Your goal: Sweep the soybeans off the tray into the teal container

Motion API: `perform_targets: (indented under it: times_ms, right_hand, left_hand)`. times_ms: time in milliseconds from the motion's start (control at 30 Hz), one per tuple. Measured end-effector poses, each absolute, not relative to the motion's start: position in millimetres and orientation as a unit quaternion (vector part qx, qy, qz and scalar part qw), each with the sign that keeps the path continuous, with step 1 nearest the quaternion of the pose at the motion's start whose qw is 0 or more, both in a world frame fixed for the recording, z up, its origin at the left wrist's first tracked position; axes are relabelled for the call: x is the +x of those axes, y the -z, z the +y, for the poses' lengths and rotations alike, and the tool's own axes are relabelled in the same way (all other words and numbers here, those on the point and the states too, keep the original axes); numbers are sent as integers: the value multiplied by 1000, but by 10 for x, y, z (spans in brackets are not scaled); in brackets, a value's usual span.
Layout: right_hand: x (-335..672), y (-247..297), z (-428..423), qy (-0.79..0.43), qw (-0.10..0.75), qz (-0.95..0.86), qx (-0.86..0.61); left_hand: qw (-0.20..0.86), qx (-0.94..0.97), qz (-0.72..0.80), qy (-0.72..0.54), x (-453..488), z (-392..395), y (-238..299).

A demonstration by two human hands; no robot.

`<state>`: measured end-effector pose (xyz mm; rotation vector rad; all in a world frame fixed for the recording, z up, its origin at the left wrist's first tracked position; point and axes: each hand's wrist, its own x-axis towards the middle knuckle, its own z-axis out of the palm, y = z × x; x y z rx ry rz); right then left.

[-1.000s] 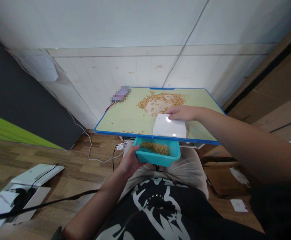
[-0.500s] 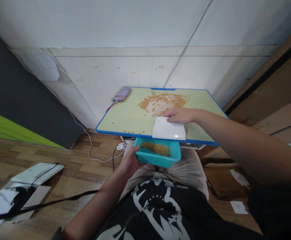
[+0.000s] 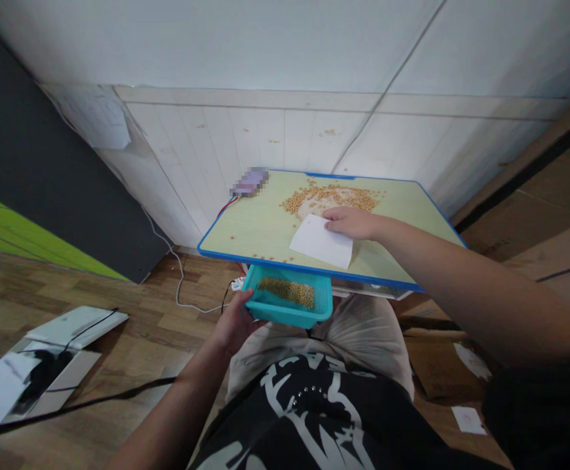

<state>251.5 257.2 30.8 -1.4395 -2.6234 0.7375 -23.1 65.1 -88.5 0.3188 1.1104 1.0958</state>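
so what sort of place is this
Probably a home or small workroom: a blue-edged table stands by a panelled wall, with wood-look flooring and a cardboard box on the right.

seemingly a home: wood-look floor point(image 3: 157, 333), panelled wall point(image 3: 245, 140), cardboard box point(image 3: 439, 372)

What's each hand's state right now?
Left hand: closed on the side of the turquoise bin.
Right hand: closed on the edge of the white sheet.

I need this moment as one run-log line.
left hand: grips turquoise tub with greenish-yellow beans | right hand: holds white sheet | blue-edged tabletop: soybeans and white grains, spread together
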Motion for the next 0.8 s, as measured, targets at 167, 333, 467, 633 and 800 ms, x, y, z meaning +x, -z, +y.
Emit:
perform_targets:
  times_ms: [167, 333, 467, 633, 800]
  right_hand:
    - [2235, -321, 2704, -201, 25, -869, -451]
    - [1892, -382, 2804, -163, 8, -882, -442]
    - [1743, -344, 2837, -156, -10, -892, -424]
    - [1712, -283, 2798, -170, -23, -900, -401]
    - [1632, -287, 2718, -192, -27, -901, -388]
  left_hand:
    - [671, 134, 527, -504, -409, 658, 851]
    - [667, 147, 536, -497, -509, 643, 836]
    - [679, 150, 519, -498, -528, 621, 844]
    - [689, 144, 506, -498, -516, 630, 854]
    - [689, 150, 506, -496, -504, 671, 850]
